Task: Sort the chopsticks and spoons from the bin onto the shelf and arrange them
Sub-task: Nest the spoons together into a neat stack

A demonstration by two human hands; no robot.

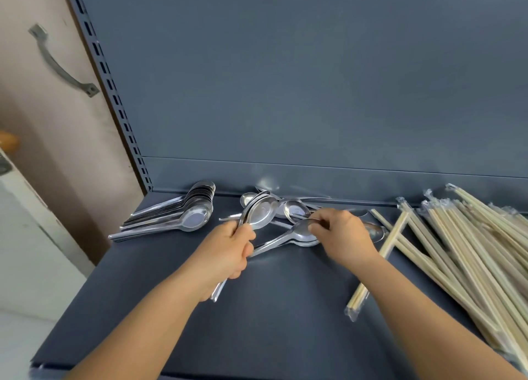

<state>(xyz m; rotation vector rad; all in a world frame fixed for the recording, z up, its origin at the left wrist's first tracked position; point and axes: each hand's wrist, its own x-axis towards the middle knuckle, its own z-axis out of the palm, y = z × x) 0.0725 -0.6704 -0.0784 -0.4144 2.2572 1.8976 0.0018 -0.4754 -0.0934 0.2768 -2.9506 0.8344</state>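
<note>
Head view: left hand [228, 248] grips nested spoons [258, 211], right hand [343, 234] pinches loose spoon [300, 232]; align bowls before stacking left.

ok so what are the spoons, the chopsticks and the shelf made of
Spoons: likely polished steel, silvery with mirror-like glints in the bowls.
Chopsticks: pale wood or bamboo by the matte, straw-coloured look, each pair in a clear, probably plastic sleeve that crinkles and shines at the ends.
Shelf: probably painted sheet metal, an even blue-grey matte coat; the slotted upright beside it suggests the same.
</note>
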